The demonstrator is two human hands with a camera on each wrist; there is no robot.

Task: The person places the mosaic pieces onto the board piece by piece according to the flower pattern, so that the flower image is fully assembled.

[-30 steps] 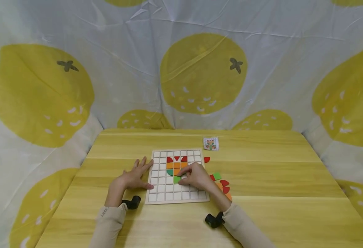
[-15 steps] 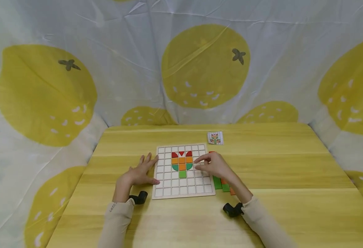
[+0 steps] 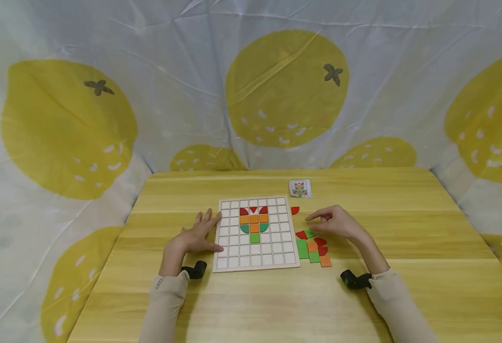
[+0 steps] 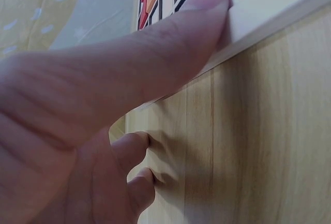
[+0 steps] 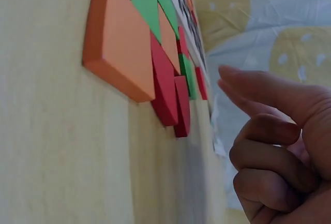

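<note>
A white gridded wooden board (image 3: 275, 247) lies on the table with a tulip-like pattern of red, orange and green tiles (image 3: 254, 218) set in its cells. At its left edge rests my left hand (image 3: 194, 239), fingers spread; in the left wrist view the thumb (image 4: 176, 43) presses the board's rim. My right hand (image 3: 337, 224) hovers right of the board, above the loose tiles, holding nothing. Its thumb and index finger reach out while the other fingers curl. In the right wrist view an orange square tile (image 5: 124, 43) lies closest, beside red curved tiles (image 5: 164, 81).
Loose green tiles (image 3: 302, 248) and other colours cluster against the board's right side. A single red quarter-circle tile (image 3: 295, 210) lies further back. Behind it is a small pattern card (image 3: 300, 188). A lemon-print cloth (image 3: 190, 95) hangs beyond the table's back edge.
A second dark-green curved tile now sits in the pattern's right side. My right hand has let it go and moved right, off the board. The left hand stays at the board's edge.
</note>
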